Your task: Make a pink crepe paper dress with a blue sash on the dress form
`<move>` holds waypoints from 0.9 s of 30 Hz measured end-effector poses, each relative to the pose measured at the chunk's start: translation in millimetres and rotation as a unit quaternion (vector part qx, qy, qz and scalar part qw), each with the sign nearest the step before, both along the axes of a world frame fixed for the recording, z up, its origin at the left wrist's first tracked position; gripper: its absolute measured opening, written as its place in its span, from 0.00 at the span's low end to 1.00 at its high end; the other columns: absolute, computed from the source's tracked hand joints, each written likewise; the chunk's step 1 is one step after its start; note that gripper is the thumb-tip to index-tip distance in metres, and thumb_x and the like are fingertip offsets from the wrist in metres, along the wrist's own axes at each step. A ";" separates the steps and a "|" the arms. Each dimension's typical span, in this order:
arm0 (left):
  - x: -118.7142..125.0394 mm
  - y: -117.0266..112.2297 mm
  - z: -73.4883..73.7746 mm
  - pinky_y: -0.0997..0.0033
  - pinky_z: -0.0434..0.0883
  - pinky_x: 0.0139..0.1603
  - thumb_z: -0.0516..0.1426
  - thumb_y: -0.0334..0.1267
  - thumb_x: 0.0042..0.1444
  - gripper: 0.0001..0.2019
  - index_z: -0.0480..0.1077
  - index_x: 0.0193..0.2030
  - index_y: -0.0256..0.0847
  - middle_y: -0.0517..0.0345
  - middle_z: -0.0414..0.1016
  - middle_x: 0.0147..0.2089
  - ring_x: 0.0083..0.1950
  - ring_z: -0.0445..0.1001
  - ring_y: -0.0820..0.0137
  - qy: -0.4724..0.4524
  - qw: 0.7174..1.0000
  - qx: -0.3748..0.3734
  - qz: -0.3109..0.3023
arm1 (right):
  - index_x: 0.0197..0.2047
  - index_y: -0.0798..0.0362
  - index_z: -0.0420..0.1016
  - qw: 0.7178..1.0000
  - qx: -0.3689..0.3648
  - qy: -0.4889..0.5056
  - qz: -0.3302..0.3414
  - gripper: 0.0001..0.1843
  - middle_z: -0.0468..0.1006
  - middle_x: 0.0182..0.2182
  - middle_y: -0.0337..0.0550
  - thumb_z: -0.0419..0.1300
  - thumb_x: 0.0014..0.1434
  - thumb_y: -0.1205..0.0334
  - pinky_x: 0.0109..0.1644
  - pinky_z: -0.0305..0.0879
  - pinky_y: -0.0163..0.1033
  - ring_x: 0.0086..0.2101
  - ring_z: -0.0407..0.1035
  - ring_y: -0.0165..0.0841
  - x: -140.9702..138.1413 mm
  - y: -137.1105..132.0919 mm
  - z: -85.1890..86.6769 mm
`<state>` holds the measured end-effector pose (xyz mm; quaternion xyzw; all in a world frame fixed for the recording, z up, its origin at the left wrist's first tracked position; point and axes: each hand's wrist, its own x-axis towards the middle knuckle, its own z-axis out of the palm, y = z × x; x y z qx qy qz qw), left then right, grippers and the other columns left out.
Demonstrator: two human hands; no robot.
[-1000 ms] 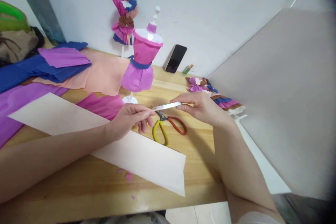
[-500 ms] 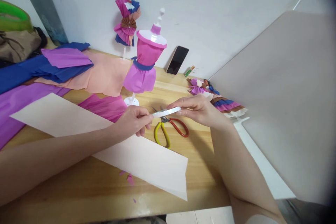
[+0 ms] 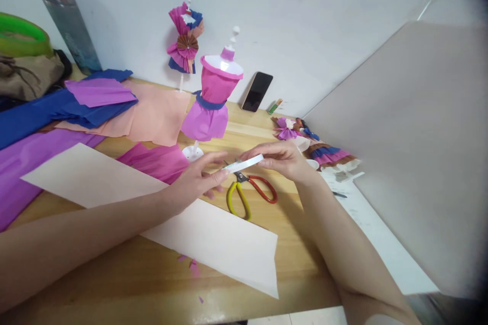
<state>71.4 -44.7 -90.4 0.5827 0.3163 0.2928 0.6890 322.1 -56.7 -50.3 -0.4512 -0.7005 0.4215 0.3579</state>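
Note:
My right hand [image 3: 280, 160] pinches a narrow roll of white tape [image 3: 247, 163], seen nearly edge-on, between thumb and fingers. At the roll's left end is my left hand [image 3: 198, 180], its fingers spread and its thumb touching the edge. Just below the roll, scissors [image 3: 240, 179] with one yellow and one red handle lie on the wooden table [image 3: 145, 274]. A long strip of white paper [image 3: 229, 238] runs under my left forearm. Behind my hands stands a small dress form [image 3: 215, 86] in pink and purple crepe paper with a blue waistband.
A second dressed form [image 3: 186, 43] stands by the wall. Crepe paper in blue [image 3: 34, 117], peach [image 3: 160, 114] and pink [image 3: 156, 160] covers the left side. A phone [image 3: 257, 92] leans on the wall. Paper dress pieces [image 3: 330, 155] lie right; a bottle [image 3: 70, 25] stands far left.
The fingers of my left hand have gone from a pinch on the roll to spread apart. My right hand keeps hold of the tape. The view has tilted slightly upward.

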 end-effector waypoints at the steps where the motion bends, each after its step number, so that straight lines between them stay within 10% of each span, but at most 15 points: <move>1: -0.1 -0.4 -0.9 0.75 0.73 0.31 0.60 0.51 0.55 0.22 0.68 0.53 0.44 0.49 0.66 0.61 0.36 0.78 0.73 -0.016 1.000 0.011 -0.014 | 0.39 0.51 0.83 1.000 -0.015 0.006 0.008 0.12 0.84 0.39 0.46 0.68 0.53 0.55 0.47 0.73 0.43 0.41 0.78 0.41 1.3 0.5 -2.0; 7: -0.6 -3.5 -4.1 0.74 0.70 0.38 0.59 0.47 0.54 0.14 0.74 0.33 0.36 0.58 0.74 0.31 0.33 0.71 0.75 -0.036 0.997 0.041 -0.047 | 0.55 0.48 0.75 0.978 -0.151 0.099 0.100 0.39 0.78 0.53 0.50 0.70 0.41 0.39 0.58 0.65 0.56 0.55 0.70 0.50 23.4 19.4 -11.8; 10: 0.6 -3.5 -9.1 0.75 0.68 0.33 0.59 0.49 0.53 0.16 0.74 0.32 0.35 0.58 0.73 0.28 0.30 0.69 0.75 -0.011 0.998 0.025 -0.059 | 0.47 0.52 0.77 0.979 -0.028 0.019 -0.203 0.37 0.81 0.46 0.52 0.65 0.42 0.33 0.52 0.71 0.52 0.48 0.75 0.46 37.7 59.9 -13.0; 14: 3.2 -2.0 -13.0 0.77 0.65 0.28 0.59 0.54 0.52 0.20 0.74 0.31 0.35 0.60 0.69 0.23 0.27 0.67 0.75 0.002 0.998 0.007 -0.068 | 0.48 0.59 0.73 0.916 0.048 -0.058 -0.394 0.30 0.76 0.50 0.56 0.68 0.47 0.47 0.57 0.65 0.51 0.54 0.68 0.48 56.2 143.4 -10.9; 23: 7.2 -0.1 -13.0 0.77 0.67 0.27 0.61 0.55 0.48 0.21 0.74 0.29 0.35 0.60 0.68 0.23 0.25 0.67 0.76 0.000 0.996 -0.047 -0.078 | 0.57 0.54 0.68 0.796 0.074 -0.088 -0.594 0.20 0.70 0.55 0.49 0.58 0.64 0.56 0.53 0.68 0.54 0.51 0.69 0.41 63.0 265.6 -38.1; 27: 10.2 -0.4 -17.1 0.76 0.66 0.26 0.63 0.56 0.46 0.21 0.75 0.28 0.35 0.57 0.69 0.23 0.25 0.67 0.75 -0.005 0.995 -0.075 -0.064 | 0.59 0.57 0.61 0.767 0.099 -0.070 -0.630 0.34 0.69 0.55 0.56 0.68 0.52 0.59 0.58 0.63 0.53 0.54 0.67 0.45 65.4 279.6 -56.8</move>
